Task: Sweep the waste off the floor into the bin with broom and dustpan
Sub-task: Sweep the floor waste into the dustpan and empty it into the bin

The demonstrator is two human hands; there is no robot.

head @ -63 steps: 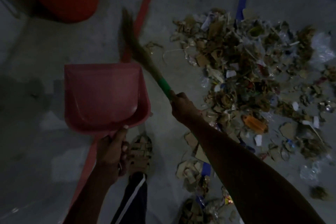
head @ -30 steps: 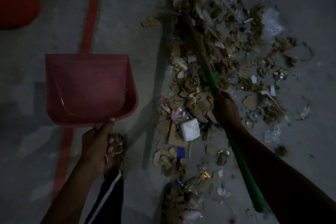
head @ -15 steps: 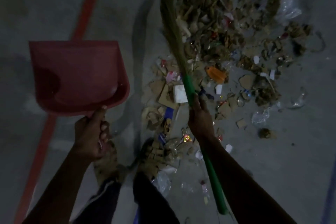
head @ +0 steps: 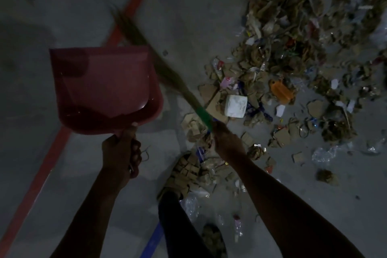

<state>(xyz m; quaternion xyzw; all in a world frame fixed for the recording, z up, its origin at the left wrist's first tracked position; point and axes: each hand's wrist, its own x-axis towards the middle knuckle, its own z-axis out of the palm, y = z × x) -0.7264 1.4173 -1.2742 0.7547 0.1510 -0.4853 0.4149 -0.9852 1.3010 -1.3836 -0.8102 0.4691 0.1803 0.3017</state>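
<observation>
My left hand (head: 122, 153) grips the handle of a red dustpan (head: 100, 88), held above the floor at centre left with nothing visible in it. My right hand (head: 225, 140) is closed on the green handle of a grass broom (head: 167, 69), whose blurred bristles slant up and left past the dustpan's right edge. A wide pile of waste (head: 293, 52) (torn cardboard, plastic wrappers, a white block (head: 235, 106), an orange piece (head: 280, 90)) covers the floor to the right. No bin is in view.
A red line (head: 37, 176) painted on the grey floor runs diagonally under the dustpan; a short blue line (head: 151, 241) shows at the bottom. My sandalled foot (head: 182, 176) stands among scraps near the pile's lower edge. Loose plastic bits (head: 322, 154) lie at right.
The broom has swung from lying over the pile leftwards, its bristles now beside the dustpan. The dustpan stays in my left hand. The view shifted left.
</observation>
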